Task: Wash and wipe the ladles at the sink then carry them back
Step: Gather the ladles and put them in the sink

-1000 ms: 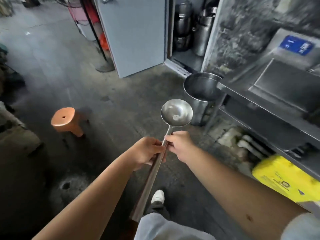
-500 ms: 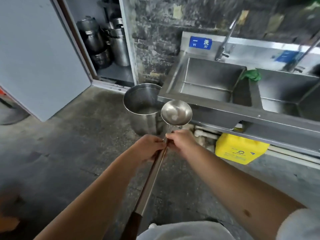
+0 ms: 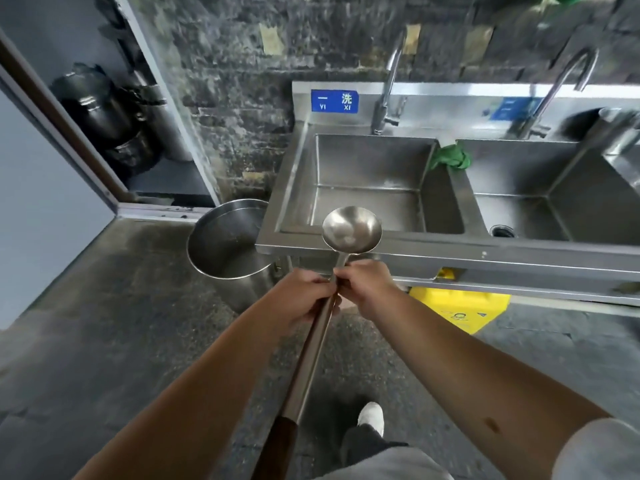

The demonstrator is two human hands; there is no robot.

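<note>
We stand before the sink [image 3: 450, 252], its two basins under two taps. One steel pot [image 3: 225, 251] sits left of it. Our one ladle [image 3: 351, 230] hovers over its front rim, left hand [image 3: 301, 296] and right hand [image 3: 367, 285] fingers closed around the handle.

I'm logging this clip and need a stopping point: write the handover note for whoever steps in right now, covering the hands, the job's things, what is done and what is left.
Left hand: closed around the ladle shaft, just below the bowl.
Right hand: pinching the same shaft right beside it.
Ladle: bowl up, in front of the left sink basin, not yet over it. Only one ladle is in view.
Nearby: faucet behind that basin, no water seen running; green cloth on the divider between basins; steel pot on the floor left of the sink.
Done: ladle brought to the sink.
Left: wash, wipe, carry back.
</note>
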